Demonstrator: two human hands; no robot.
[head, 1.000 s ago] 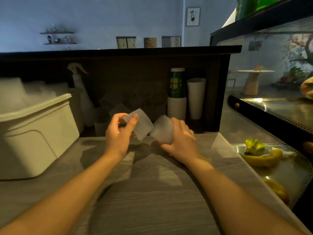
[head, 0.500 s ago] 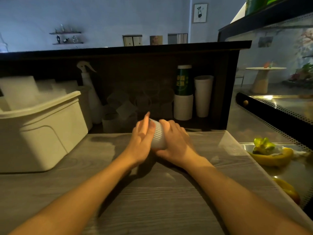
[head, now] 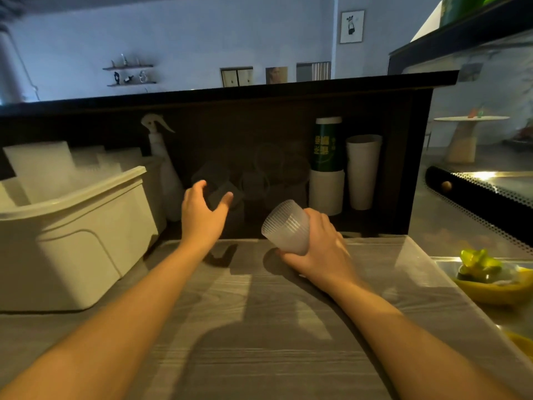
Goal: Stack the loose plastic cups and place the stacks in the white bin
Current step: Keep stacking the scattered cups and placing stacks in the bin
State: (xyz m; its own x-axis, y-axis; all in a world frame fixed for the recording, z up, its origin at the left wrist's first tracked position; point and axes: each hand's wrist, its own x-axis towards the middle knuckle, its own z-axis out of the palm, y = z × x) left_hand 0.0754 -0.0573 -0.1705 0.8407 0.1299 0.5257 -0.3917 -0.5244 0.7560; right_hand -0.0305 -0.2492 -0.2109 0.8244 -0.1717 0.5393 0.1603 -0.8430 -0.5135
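My right hand (head: 323,249) grips a short stack of ribbed clear plastic cups (head: 287,226), tilted with the base up and to the left, just above the wooden counter. My left hand (head: 203,210) is open with spread fingers, reaching into the dark recess at the back, close to a loose clear cup (head: 217,187) lying tilted there. Several more loose clear cups (head: 268,171) sit dimly in that recess. The white bin (head: 86,226) stands at the left and holds frosted plastic pieces.
A white spray bottle (head: 161,157) stands between the bin and the recess. A green canister on a white tub (head: 327,166) and a tall white cup (head: 362,171) stand at the back right. A glass display case (head: 476,197) with yellow fruit borders the right.
The two cups were pushed together into one stack. My left hand let go and moved forward into the recess, while my right hand keeps the stack.
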